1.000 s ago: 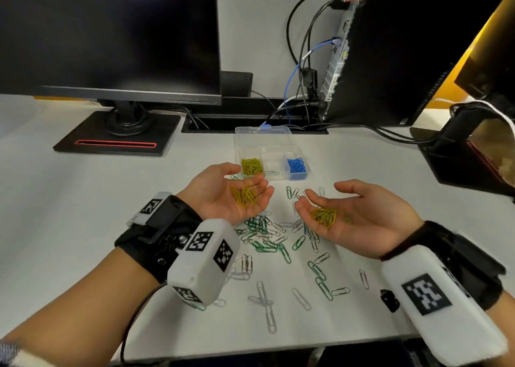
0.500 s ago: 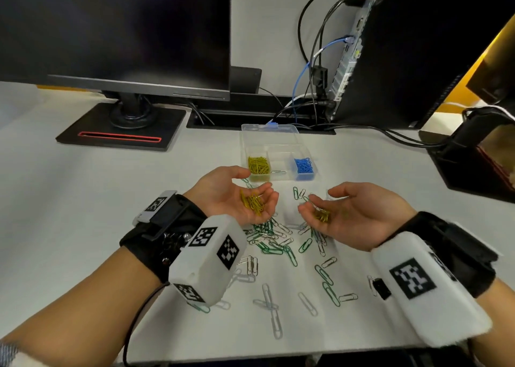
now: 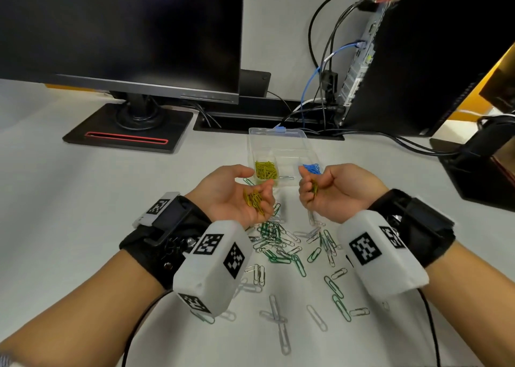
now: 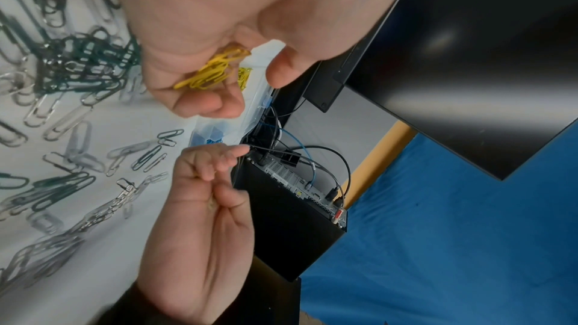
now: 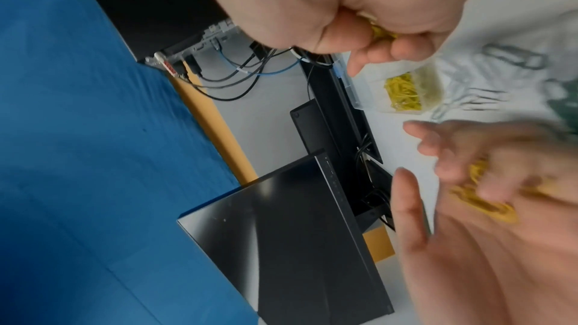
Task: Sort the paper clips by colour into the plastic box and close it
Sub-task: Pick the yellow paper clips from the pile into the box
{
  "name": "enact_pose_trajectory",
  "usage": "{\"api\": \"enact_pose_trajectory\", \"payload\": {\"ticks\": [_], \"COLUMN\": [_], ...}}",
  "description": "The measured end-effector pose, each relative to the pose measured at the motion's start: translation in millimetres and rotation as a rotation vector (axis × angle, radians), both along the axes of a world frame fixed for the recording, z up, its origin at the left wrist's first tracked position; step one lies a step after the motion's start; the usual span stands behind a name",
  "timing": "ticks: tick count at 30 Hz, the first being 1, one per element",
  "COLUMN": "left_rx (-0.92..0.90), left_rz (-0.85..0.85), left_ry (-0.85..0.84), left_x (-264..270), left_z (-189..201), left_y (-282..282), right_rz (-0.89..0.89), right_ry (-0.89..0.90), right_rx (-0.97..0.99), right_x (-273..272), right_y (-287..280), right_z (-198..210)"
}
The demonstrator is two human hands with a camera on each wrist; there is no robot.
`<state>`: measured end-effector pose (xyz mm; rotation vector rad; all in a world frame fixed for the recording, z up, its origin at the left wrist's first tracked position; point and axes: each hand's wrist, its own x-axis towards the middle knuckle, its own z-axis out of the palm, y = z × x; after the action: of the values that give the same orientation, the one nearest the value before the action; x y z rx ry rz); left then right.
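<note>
Since the earlier frames both hands are carried forward toward the box (image 3: 281, 154), and the right hand (image 3: 331, 192) is curled tighter round its yellow clips (image 3: 314, 188). The left hand (image 3: 231, 193) is held palm up, loosely cupped, with a yellow bunch (image 3: 254, 199) resting on the fingers. The box is seen just ahead, between the two hands, lid open at the back. Its yellow pile (image 3: 266, 169) lies in the left compartment, right beside the left fingertips; the blue pile (image 3: 311, 168) is nearer the right hand. The left hand is judged better placed for the drop. Green and silver clips (image 3: 278, 244) are left on the desk (image 3: 83, 199).
</note>
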<state>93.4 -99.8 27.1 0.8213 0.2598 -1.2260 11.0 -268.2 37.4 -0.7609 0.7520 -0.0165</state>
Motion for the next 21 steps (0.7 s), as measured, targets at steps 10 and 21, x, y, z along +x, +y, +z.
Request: {"api": "enact_pose_trajectory", "payload": {"ticks": [10, 21], "left_rx": [-0.038, -0.011], "left_rz": [0.096, 0.120], "left_ry": [-0.048, -0.113], "left_x": [21.6, 26.6], "left_z": [6.2, 1.8], "left_y": [11.3, 11.6], "right_rz": [0.184, 0.175], "right_ry": [-0.138, -0.279], "right_rx": [-0.497, -0.594], "right_x": [90.9, 103.9], "right_y": [7.3, 11.4], "right_z": [5.7, -22.0]}}
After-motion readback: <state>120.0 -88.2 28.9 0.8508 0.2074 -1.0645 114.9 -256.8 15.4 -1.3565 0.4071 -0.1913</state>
